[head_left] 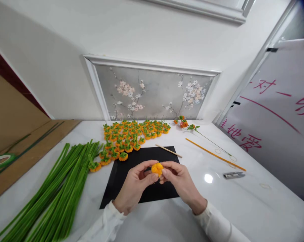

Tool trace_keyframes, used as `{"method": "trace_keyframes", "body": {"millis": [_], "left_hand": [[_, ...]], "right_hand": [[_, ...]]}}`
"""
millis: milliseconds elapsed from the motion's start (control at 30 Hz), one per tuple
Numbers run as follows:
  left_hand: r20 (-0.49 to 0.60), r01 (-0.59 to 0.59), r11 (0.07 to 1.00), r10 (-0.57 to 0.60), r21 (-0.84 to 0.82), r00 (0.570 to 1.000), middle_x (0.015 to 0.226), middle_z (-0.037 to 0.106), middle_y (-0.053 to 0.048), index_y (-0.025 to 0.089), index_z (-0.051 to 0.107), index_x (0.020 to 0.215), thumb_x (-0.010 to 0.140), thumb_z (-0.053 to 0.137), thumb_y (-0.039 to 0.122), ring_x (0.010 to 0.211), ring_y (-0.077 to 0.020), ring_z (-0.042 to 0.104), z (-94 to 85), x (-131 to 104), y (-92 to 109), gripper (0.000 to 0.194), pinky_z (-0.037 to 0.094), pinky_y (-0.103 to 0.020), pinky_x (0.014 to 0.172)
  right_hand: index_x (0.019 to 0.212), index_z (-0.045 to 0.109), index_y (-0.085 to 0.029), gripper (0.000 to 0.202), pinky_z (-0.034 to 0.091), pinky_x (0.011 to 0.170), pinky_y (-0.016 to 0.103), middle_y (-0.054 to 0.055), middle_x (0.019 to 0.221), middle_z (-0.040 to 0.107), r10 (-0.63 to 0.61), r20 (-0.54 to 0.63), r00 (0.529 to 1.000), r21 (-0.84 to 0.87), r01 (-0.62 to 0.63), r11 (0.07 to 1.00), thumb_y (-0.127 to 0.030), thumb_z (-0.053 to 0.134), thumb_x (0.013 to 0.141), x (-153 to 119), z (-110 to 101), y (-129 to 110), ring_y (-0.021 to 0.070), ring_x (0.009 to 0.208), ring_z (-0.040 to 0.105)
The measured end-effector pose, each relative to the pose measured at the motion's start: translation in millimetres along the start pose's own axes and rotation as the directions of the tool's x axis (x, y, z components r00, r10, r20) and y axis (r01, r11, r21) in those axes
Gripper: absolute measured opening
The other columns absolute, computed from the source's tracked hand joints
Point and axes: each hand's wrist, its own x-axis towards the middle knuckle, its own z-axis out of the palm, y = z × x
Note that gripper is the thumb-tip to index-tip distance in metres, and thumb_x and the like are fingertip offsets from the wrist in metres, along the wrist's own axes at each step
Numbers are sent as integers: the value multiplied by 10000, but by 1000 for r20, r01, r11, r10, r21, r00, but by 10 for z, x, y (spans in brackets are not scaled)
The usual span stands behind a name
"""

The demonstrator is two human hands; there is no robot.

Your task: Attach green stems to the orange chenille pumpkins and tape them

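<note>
Orange bloom [157,168]: lobed, fuzzy, above black mat [162,193]; pinched between fingertips of left hand [134,183] and right hand [182,180], both grips narrow. Current step, seemingly: shaping lobes; next move likely calls for light pressure. Beyond mat: green-topped orange heads [123,156], tufted. Left of mat: green stems [63,188], long, fuzzy. Right of mat: slender orange strip [214,154]; metal snips [233,175].

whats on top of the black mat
On the black mat, a wooden stick crosses the far right corner; green-topped orange pieces cover the far left. The left hand and right hand, pinching an orange puff, block part of it; anything there is hidden.
</note>
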Motion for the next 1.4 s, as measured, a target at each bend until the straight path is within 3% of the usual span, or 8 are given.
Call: {"method": "trace_keyframes", "body": {"millis": [233,467,633,800,967,1067,1200,1400], "left_hand": [[-7,-19,996,20,92,1000,798,750,-6,170,697,926,662,779,133,713,-127,693,8,-2,36,279,570,-210,687],[5,-44,990,44,135,999,863,742,-3,186,684,984,662,779,142,730,-116,686,-52,12,32,338,555,-187,679],[22,-49,985,46,165,999,853,737,3,182,686,958,668,773,140,739,-109,685,-37,1,42,305,547,-175,702],[40,-60,983,54,173,998,852,724,3,175,675,915,681,763,158,760,-121,680,-25,16,6,251,554,-206,732],[61,-26,983,15,182,998,896,702,15,207,641,1018,689,755,157,785,-122,673,-52,11,-9,352,550,-213,728],[65,-29,978,16,207,998,916,714,-7,195,644,1036,691,753,168,842,-140,666,-75,8,0,363,539,-242,794],[80,-60,970,42,236,996,903,704,-15,181,658,993,668,767,166,839,-150,651,-93,23,4,342,540,-246,774],[84,-99,961,80,260,993,815,667,6,169,664,914,668,757,158,762,-138,642,-58,33,16,263,541,-238,719]], "right_hand": [[895,707,-183,158,560,574,221,-8,698,681,-27,39,999,21,26,999,-286,704,776,-13,-8,19,92,561,622],[1146,634,-275,329,561,601,243,-13,853,631,-116,110,987,-55,122,991,-253,645,818,4,-129,-63,93,613,632],[930,702,-233,171,532,563,202,-16,820,618,-175,54,983,-110,180,977,-197,691,763,-1,-113,-70,81,603,601],[801,663,-183,71,506,542,194,-25,721,621,-125,26,992,-119,127,985,-210,701,748,-8,-36,-32,78,560,579],[823,654,-169,108,496,544,212,-29,588,613,-63,19,998,-147,65,987,-274,657,800,-1,-63,-28,90,520,575],[868,680,-178,126,505,552,220,-16,682,624,-78,60,995,-150,86,985,-284,642,812,4,-86,-46,89,542,583],[915,691,-211,184,518,569,220,-11,783,620,-112,113,987,-120,125,985,-240,725,736,-1,-76,-37,101,622,592],[878,707,-216,106,529,562,232,12,814,634,-206,74,976,-167,215,962,-242,690,777,-33,-36,58,106,611,598]]}}
